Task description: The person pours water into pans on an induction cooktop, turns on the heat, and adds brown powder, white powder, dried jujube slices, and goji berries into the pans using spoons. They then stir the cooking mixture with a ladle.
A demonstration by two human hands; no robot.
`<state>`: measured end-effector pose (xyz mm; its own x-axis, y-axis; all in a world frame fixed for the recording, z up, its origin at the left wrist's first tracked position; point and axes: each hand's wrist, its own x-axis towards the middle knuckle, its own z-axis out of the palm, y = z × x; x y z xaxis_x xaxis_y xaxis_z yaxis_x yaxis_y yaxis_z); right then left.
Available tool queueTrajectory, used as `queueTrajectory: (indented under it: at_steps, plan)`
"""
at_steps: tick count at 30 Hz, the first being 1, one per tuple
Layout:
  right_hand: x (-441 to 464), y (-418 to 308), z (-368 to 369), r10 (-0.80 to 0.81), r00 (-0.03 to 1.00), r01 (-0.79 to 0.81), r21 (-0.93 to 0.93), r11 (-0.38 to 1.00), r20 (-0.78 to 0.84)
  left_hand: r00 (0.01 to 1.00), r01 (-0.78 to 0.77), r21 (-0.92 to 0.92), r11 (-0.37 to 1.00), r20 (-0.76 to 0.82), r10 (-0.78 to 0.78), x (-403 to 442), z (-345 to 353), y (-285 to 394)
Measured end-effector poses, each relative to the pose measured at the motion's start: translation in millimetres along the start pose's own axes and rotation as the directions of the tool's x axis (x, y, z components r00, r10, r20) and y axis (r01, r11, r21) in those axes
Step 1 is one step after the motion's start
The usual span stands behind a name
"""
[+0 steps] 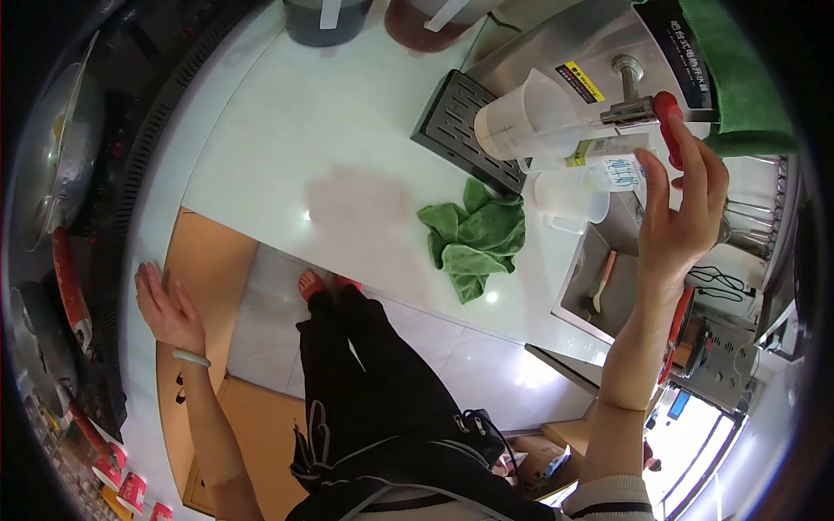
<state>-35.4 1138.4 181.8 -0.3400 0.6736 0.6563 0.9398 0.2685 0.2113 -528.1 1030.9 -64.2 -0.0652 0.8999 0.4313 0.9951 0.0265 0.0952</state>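
My right hand (684, 195) is at the red tap handle (669, 130) of a steel water boiler (573, 52), its fingertips bent against the handle. Below the spout, a clear plastic measuring jug (530, 117) with scale marks stands on the black slotted drip tray (459, 126). A white and green carton (612, 161) with blue lettering is beside the jug, close to my right thumb. Near it sits another translucent container (573, 195). My left hand (171, 308), with a bracelet at the wrist, rests with fingers spread at the left counter's edge, holding nothing.
A crumpled green cloth (476, 236) lies on the white counter (261, 156). A sink (578, 286) holds a utensil. Two dark-liquid containers stand at the back. Pans with red handles (68, 273) and red cups (130, 492) are at left. Another green cloth (747, 78) hangs over the boiler.
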Motion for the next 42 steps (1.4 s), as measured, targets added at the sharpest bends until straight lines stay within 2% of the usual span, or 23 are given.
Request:
queueTrajectory:
  at_steps: [4,7,16,42]
  plan:
    - [9.2,9.2,-0.6,-0.120,0.993,0.121,-0.033,0.992,0.022,0.999,-0.033,0.126,0.991,0.003,0.033,-0.2,5.7,0.5]
    - [13.1,0.5,-1.1,-0.059,0.997,0.058,0.025,0.998,0.051,1.000,-0.018,0.134,0.991,0.004,0.017,-0.5,6.7,1.8]
    - [17.7,4.2,-4.4,-0.129,0.990,0.131,-0.050,0.990,0.056,1.000,-0.004,0.136,0.991,-0.012,0.006,-6.2,13.6,-5.8]
    - [21.8,12.2,-3.8,-0.176,0.980,0.180,-0.034,0.983,0.097,0.997,0.044,0.138,0.990,-0.061,-0.035,-2.8,16.1,1.8]
